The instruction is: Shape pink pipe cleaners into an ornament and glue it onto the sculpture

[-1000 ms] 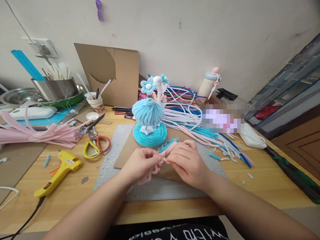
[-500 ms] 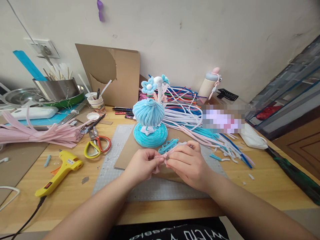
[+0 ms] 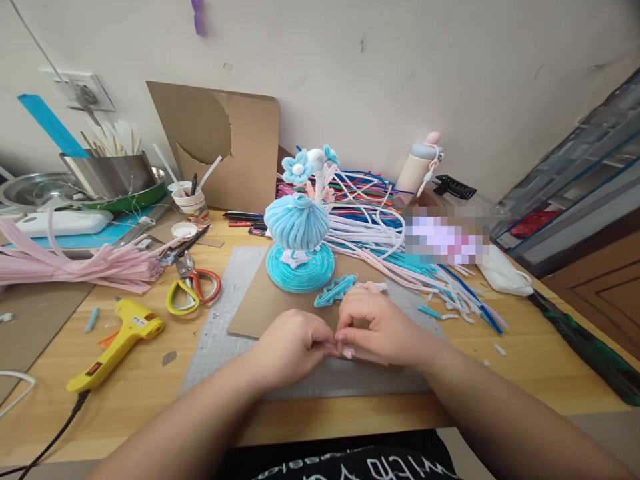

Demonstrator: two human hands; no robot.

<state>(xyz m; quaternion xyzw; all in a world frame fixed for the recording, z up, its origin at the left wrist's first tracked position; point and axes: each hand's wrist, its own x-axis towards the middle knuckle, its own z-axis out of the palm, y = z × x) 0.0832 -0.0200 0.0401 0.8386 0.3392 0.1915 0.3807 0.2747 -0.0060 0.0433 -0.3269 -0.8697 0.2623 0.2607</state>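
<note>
Pale pink fuzzy piece: the soft pink piece (image 3: 349,353) is between the two hands, low over the near part of the board; the fingers hide most of it, so its full shape cannot be told.
Left hand: the left hand (image 3: 295,347) has its fingers bent inward, their tips pinching what appears to be one end of the pink piece, probably to steady it.
Right hand: the right hand (image 3: 377,327) pinches the piece between thumb and forefinger, the knuckles arched; tips this close together suggest fine control over something small and bendable.
Turquoise zigzag piece: the turquoise fuzzy zigzag (image 3: 336,291) lies just beyond the right hand, perhaps within sight as a pattern.
Brown cardboard sheet: the flat brown board (image 3: 250,313) runs under and beyond both hands, on a grey gridded mat (image 3: 215,347) that likely protects the wood.
Blue ornament: the pale blue pleated dome (image 3: 297,223) stands on a round turquoise coiled base (image 3: 300,281), beyond the left hand, seemingly out of the fingers' way.
Loose stems: white, pink and blue fuzzy stems (image 3: 365,235) spread beyond the right hand, probably for easy picking.
Tools: cutters with yellow and red handles (image 3: 185,268) and a yellow glue gun (image 3: 133,327) lie left of the left hand, presumably kept within reach.
</note>
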